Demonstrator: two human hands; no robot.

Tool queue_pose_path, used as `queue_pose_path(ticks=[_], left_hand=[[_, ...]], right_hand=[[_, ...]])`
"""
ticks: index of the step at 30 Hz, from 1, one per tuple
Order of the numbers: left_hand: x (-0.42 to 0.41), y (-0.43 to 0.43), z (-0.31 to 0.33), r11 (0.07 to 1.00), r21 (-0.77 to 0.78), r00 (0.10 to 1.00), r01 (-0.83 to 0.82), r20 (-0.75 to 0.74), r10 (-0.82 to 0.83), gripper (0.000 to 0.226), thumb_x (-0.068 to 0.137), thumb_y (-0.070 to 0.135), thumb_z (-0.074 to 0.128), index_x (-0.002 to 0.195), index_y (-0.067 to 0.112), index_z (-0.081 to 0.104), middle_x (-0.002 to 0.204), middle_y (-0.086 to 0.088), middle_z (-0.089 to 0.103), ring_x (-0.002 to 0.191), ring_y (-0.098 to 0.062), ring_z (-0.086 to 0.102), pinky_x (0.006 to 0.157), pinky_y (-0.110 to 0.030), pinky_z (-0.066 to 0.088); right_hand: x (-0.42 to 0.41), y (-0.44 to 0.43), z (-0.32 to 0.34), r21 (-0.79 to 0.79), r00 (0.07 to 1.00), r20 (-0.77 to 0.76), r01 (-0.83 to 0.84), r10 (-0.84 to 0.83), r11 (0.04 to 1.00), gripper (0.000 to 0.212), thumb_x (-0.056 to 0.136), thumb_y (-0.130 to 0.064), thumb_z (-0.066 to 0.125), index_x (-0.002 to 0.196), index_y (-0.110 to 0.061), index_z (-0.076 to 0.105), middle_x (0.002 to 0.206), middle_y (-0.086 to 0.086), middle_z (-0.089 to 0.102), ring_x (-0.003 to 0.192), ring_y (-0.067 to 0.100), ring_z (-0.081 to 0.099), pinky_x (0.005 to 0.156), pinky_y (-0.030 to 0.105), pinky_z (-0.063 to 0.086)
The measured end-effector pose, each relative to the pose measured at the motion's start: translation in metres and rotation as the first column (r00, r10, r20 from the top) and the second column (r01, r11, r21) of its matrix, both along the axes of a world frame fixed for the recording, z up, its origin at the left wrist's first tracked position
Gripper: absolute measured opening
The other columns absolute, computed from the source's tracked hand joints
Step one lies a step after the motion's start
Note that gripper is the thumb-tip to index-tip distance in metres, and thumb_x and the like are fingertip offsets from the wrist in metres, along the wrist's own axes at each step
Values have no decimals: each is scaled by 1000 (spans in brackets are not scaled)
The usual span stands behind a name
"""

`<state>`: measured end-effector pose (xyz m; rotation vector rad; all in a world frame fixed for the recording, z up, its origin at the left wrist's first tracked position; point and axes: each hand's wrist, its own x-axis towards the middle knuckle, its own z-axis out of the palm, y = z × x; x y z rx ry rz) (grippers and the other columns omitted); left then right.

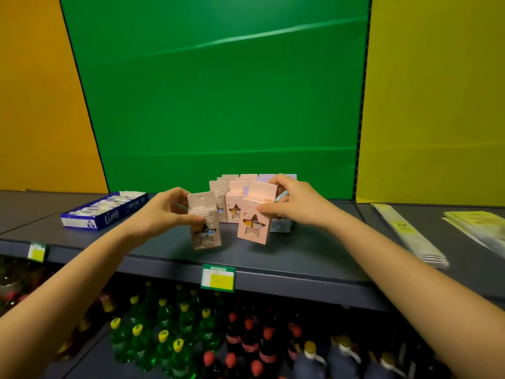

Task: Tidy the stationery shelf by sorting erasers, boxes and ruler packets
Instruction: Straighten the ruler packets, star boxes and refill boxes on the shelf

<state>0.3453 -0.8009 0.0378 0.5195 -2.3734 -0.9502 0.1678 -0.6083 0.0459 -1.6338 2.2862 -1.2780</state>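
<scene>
My left hand (166,207) grips grey box (206,221), right hand (293,205) grips pink box (254,220). Box rows (235,187) behind partly built; eraser tray (105,210) left, ruler packets (410,233) right look sorted.

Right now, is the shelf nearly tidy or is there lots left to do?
About midway, it seems. Done: a block of star-window boxes stands in rows at the back, and the blue eraser tray sits at the left. In hand: the left hand holds a grey box, the right hand a pink box. Left: the ruler packets lie askew on the right.
</scene>
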Motion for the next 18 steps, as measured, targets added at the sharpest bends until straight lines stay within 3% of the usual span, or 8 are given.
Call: queue_pose_path(ticks=[4,9,13,16,18], left_hand=[[-5,-44,-2,998,-3,997,69,19,-69,39,74,14,74,106,6,55,98,-6,65,89,-17,61,76,-23,49],[-24,-79,-17,994,-14,993,104,-59,-105,32,70,17,77,90,20,53,91,-1,62,87,-17,59,78,-24,48],[-38,-94,-27,988,12,979,156,-135,-153,36,69,14,78,90,25,50,92,0,60,81,-14,60,70,-18,52],[-44,-102,-31,979,31,964,200,-187,-191,36,69,11,77,89,24,50,88,3,59,78,-11,60,69,-10,52],[-47,-108,-33,974,13,956,226,-196,-220,36,70,12,77,90,25,50,89,4,59,80,-12,61,73,-12,53]], right_hand=[[13,-40,-1,36,990,-132,45,-40,998,50,74,-31,74,116,-19,49,99,4,60,85,19,61,83,35,50],[18,-76,4,94,961,-261,116,-88,989,48,74,-32,73,113,-17,51,95,1,63,80,15,59,82,37,51],[21,-89,4,97,942,-317,147,-109,984,45,77,-28,72,114,-13,52,84,-6,55,77,12,56,80,34,49],[19,-98,-2,83,926,-358,163,-123,983,45,77,-29,71,113,-14,49,85,-5,55,77,12,56,78,33,48],[17,-105,-6,77,916,-380,168,-127,983,46,77,-31,71,113,-15,47,91,-1,58,79,15,58,77,34,49]])
